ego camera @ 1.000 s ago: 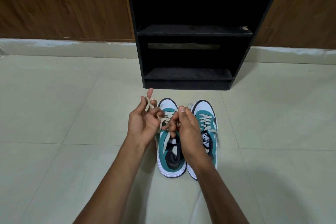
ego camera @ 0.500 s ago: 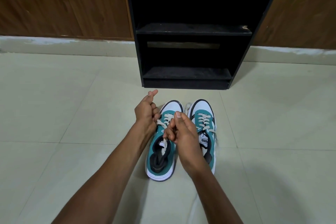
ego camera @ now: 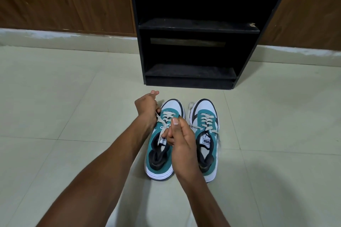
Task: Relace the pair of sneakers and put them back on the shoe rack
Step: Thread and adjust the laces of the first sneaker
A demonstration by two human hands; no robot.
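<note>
Lace (ego camera: pixel 160 120) ends stayed pinched in both your hands: your left hand (ego camera: pixel 146 106) had dropped beside the left sneaker (ego camera: pixel 167 135), and your right hand (ego camera: pixel 181 139) hovered over its tongue. That drew the lacing snug; the right sneaker (ego camera: pixel 205 135) sat alongside on the floor (ego camera: pixel 55 97), before the shoe rack (ego camera: pixel 193 51).

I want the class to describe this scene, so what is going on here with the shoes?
A person is lacing the left sneaker of a teal and white pair on the tiled floor. The left hand pulls one lace end out to the side, and the right hand pinches the other over the tongue. The right sneaker stands beside it, laced. The black shoe rack behind holds neither shoe.
</note>
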